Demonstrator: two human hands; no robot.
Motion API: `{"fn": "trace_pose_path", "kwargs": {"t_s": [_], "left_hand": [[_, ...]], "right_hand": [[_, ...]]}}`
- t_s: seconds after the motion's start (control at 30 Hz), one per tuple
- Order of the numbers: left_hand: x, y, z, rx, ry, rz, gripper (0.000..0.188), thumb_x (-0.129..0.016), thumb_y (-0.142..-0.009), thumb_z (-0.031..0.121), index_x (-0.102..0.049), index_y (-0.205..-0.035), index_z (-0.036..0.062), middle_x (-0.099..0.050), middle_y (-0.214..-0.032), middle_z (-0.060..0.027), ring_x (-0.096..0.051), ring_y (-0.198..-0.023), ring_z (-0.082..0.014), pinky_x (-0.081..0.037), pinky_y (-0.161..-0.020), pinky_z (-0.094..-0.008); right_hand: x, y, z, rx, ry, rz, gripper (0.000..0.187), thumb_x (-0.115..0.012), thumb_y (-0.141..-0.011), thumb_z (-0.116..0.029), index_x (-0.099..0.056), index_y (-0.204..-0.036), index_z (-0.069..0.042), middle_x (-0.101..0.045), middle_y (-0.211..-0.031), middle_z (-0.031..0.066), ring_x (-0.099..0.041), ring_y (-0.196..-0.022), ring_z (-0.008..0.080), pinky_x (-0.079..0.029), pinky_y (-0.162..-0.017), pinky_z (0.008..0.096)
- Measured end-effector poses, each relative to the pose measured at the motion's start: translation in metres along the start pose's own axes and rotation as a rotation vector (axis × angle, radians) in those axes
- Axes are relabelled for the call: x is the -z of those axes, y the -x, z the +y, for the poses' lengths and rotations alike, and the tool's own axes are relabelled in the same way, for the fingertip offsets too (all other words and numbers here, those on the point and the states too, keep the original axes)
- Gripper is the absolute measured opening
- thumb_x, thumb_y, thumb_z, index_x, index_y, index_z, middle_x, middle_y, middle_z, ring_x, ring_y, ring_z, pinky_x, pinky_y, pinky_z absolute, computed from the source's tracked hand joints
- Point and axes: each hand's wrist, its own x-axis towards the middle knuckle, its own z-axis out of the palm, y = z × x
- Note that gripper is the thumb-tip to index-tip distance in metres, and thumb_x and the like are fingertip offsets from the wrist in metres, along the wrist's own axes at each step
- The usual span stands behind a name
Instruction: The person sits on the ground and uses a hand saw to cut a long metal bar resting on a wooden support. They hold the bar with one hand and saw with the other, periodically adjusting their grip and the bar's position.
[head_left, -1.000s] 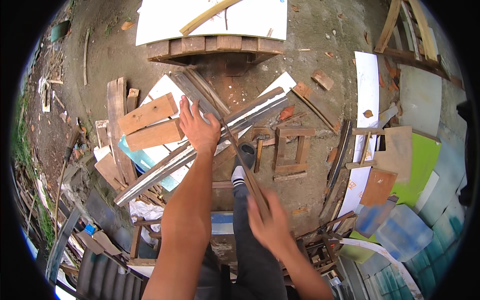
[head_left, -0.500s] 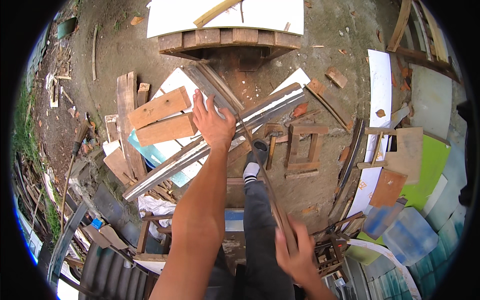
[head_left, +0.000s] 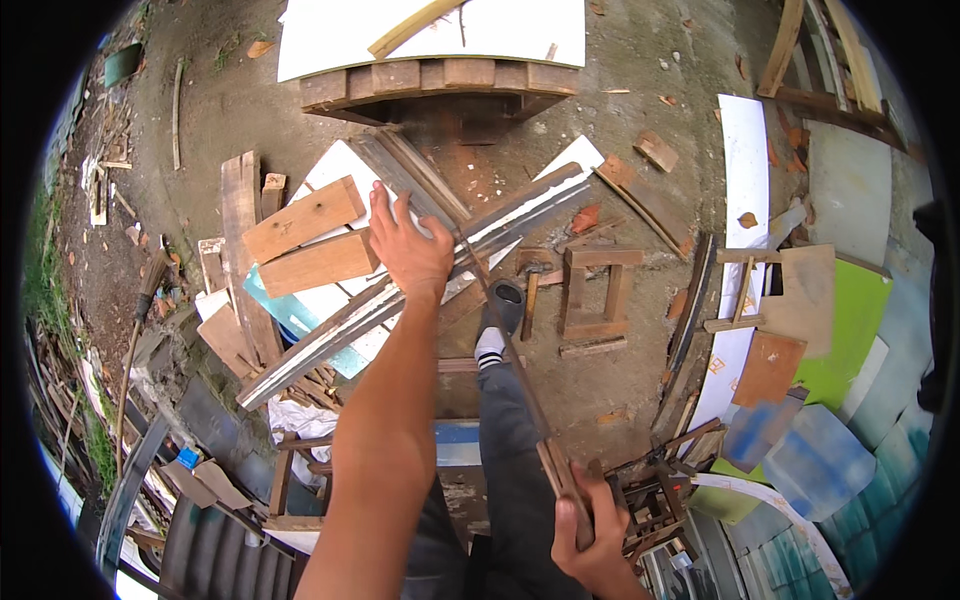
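A long weathered wooden beam (head_left: 525,213) with a white-painted stripe lies diagonally over a white board and other scrap. My left hand (head_left: 408,245) rests on its upper side, fingers stretched out and slightly apart, bracing it. In my right hand (head_left: 592,530), low in the picture, is the wooden handle of a handsaw (head_left: 515,360). The thin, dark blade runs up and left from there to the beam, meeting it just right of my left hand. How deep the blade sits in the wood I cannot tell.
Two short planks (head_left: 318,265) lie left of my left hand. Beside my shoe (head_left: 505,312) are a hammer (head_left: 531,290) and a small wooden frame (head_left: 577,295). A slatted bench (head_left: 450,75) stands ahead. Sheets and boards, including a green panel (head_left: 855,340), lie at the right.
My right hand has drawn the saw back toward me, down and slightly right relative to the beam. My left hand stays on the beam. The whole view has shifted slightly.
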Motion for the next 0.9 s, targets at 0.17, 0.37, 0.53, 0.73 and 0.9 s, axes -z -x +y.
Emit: {"fn": "trace_pose_path", "kwargs": {"t_s": [0.17, 0.37, 0.53, 0.73, 0.9], "left_hand": [[-0.001, -0.001, -0.001, 0.017, 0.003, -0.007, 0.044, -0.055, -0.080, 0.013, -0.057, -0.124, 0.0061, -0.039, -0.154, -0.0140, -0.033, -0.144, -0.0298, -0.031, -0.112, -0.0460], [-0.001, -0.005, 0.000, 0.039, 0.007, -0.029, 0.043, -0.055, -0.080, 0.013, -0.057, -0.123, 0.0064, -0.039, -0.154, -0.0137, -0.032, -0.145, -0.0292, -0.031, -0.112, -0.0454], [0.001, 0.000, 0.002, 0.020, 0.022, 0.002, 0.043, -0.054, -0.080, 0.013, -0.057, -0.123, 0.0053, -0.039, -0.154, -0.0147, -0.033, -0.144, -0.0299, -0.030, -0.112, -0.0454], [-0.001, -0.003, -0.005, 0.031, 0.039, -0.047, 0.048, -0.056, -0.079, 0.014, -0.056, -0.126, 0.0071, -0.040, -0.153, -0.0132, -0.032, -0.145, -0.0294, -0.031, -0.112, -0.0452], [-0.002, -0.003, -0.005, 0.014, 0.021, -0.024, 0.048, -0.057, -0.078, 0.015, -0.057, -0.126, 0.0077, -0.040, -0.153, -0.0143, -0.035, -0.143, -0.0311, -0.033, -0.110, -0.0464]], "right_hand": [[-0.092, -0.155, 0.030, 0.115, -0.061, 0.087, 0.029, -0.056, -0.100, -0.025, -0.060, -0.112, 0.001, -0.067, -0.080, 0.0233, -0.070, -0.078, 0.0386, -0.052, -0.068, 0.0407], [-0.092, -0.134, 0.029, 0.047, -0.032, 0.001, 0.034, -0.056, -0.098, -0.034, -0.056, -0.118, -0.007, -0.068, -0.092, 0.0267, -0.065, -0.078, 0.0478, -0.052, -0.071, 0.0547], [0.000, 0.018, 0.025, 0.061, -0.010, 0.026, 0.037, -0.063, -0.095, -0.016, -0.058, -0.127, 0.001, -0.070, -0.106, 0.0246, -0.073, -0.096, 0.0310, -0.055, -0.084, 0.0370], [-0.109, -0.196, 0.007, 0.019, 0.155, 0.025, 0.032, -0.055, -0.099, -0.031, -0.057, -0.117, -0.006, -0.067, -0.086, 0.0290, -0.064, -0.080, 0.0497, -0.052, -0.068, 0.0552], [-0.105, -0.171, 0.007, 0.044, 0.071, 0.065, 0.029, -0.059, -0.097, -0.030, -0.057, -0.111, -0.004, -0.068, -0.088, 0.0249, -0.065, -0.086, 0.0484, -0.052, -0.073, 0.0499]]}}
